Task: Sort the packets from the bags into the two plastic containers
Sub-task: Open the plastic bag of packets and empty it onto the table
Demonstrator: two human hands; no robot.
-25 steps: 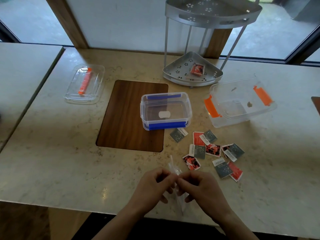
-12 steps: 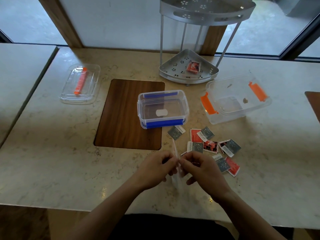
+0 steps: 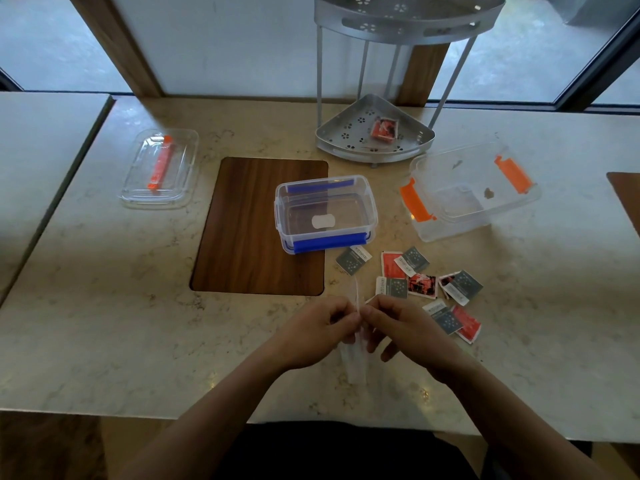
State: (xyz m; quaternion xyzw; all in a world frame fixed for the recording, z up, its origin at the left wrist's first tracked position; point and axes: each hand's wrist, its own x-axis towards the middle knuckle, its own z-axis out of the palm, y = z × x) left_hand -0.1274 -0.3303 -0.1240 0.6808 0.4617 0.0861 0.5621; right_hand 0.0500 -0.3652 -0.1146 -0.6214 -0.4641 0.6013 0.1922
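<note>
My left hand and my right hand meet near the table's front edge, both pinching a thin clear plastic bag that hangs between them. Several grey and red packets lie loose on the marble to the right of my hands. Beyond them sits the clear container with blue clips, holding only a white label. Further right stands the clear container with orange clips, tilted a little.
A clear lid with an orange clip lies at the back left. A metal corner rack holds one red packet on its lower shelf. A dark wooden inset lies under the blue container's left side.
My hands with the bag have moved away from me, closer to the packets. The containers and packets stay where they were.
</note>
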